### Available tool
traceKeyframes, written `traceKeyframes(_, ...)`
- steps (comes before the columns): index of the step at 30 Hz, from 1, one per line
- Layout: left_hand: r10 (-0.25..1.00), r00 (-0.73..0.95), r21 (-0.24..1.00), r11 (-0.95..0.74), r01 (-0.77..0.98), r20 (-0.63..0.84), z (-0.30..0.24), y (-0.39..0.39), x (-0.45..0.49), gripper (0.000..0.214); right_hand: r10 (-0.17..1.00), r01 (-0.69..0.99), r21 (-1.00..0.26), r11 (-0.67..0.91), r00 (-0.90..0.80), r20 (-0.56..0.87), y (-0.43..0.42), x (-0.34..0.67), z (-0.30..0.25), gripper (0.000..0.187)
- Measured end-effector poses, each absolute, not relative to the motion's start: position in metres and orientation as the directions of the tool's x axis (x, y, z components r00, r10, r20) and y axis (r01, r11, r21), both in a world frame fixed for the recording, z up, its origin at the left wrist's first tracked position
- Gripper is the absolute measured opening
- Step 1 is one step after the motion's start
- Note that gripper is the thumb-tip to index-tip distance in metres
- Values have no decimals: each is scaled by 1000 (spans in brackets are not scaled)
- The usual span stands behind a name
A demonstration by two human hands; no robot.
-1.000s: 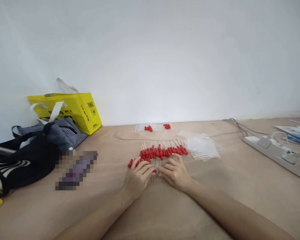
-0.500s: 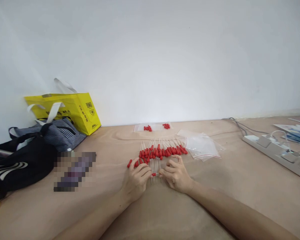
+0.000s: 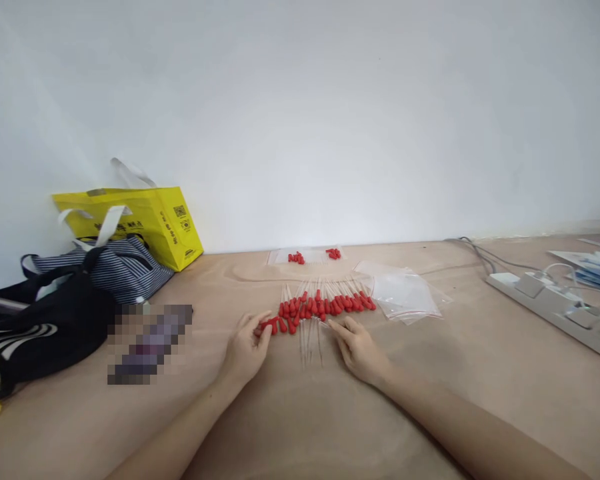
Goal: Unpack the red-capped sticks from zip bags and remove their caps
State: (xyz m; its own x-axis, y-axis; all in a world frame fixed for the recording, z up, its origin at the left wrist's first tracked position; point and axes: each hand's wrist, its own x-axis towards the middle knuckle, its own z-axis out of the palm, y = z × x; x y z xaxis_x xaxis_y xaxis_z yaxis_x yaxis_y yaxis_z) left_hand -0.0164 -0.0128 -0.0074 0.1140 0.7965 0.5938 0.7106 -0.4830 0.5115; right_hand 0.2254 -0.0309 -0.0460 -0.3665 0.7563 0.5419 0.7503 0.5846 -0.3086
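Observation:
A row of thin clear droppers with red rubber bulbs [image 3: 325, 307] lies on the wooden table [image 3: 330, 427] in front of me. My left hand [image 3: 246, 345] is at the row's left end, thumb and fingers closed round a red bulb there. My right hand [image 3: 361, 348] rests flat on the table just below the row's right half, fingers stretched toward the droppers with nothing in them. A few bare clear tubes [image 3: 311, 343] lie between my two hands.
Two small clear bags with red-bulbed droppers [image 3: 313, 255] lie at the back by the wall. A pile of clear zip bags [image 3: 405, 295] sits right of the row. Power strip [image 3: 555, 303] and papers [image 3: 595, 267] at right; yellow bag [image 3: 150, 220], striped bag [image 3: 115, 267], black bag [image 3: 40, 327] at left.
My hands were together over the tubes below the row, pinching one dropper. They have parted: the left went to the row's left end, the right opened and slid slightly right.

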Motion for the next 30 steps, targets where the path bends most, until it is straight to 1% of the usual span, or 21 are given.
traceKeyframes(2,870,-17,655,-358,665,493,-6,-5,-23,25,788,753,-366,547,-314,530,-32,226,-49,39)
traceKeyframes(4,907,-112,753,-264,602,407,-6,1,-26,27,811,768,-392,506,-269,520,-33,224,-50,39)
traceKeyframes(5,913,-136,777,-240,582,384,-5,2,-27,27,819,778,-395,489,-253,515,-33,222,-50,39)
traceKeyframes(7,917,-140,783,-232,578,375,-6,3,-24,26,826,791,-392,469,-237,511,-33,217,-50,38)
traceKeyframes(12,928,-26,694,-259,671,371,-9,-1,-12,26,817,785,-400,473,-222,531,-31,206,-52,47)
traceKeyframes(16,923,-22,640,-249,727,383,-6,0,-13,31,801,764,-419,491,-205,563,-31,203,-54,48)
traceKeyframes(19,918,-8,533,-223,816,397,2,7,-16,26,795,748,-440,497,-190,576,-34,203,-51,44)
traceKeyframes(22,942,27,420,-174,891,334,10,17,-13,22,810,734,-475,485,-172,561,-40,202,-46,34)
traceKeyframes(26,965,15,388,-120,914,262,14,35,1,29,827,701,-521,486,-177,533,-47,198,-37,21)
traceKeyframes(28,976,-7,380,-78,922,218,15,42,7,34,832,683,-537,495,-194,520,-49,196,-33,18)
traceKeyframes(30,986,-24,375,-40,926,164,15,46,11,34,837,671,-551,496,-202,508,-50,195,-31,18)
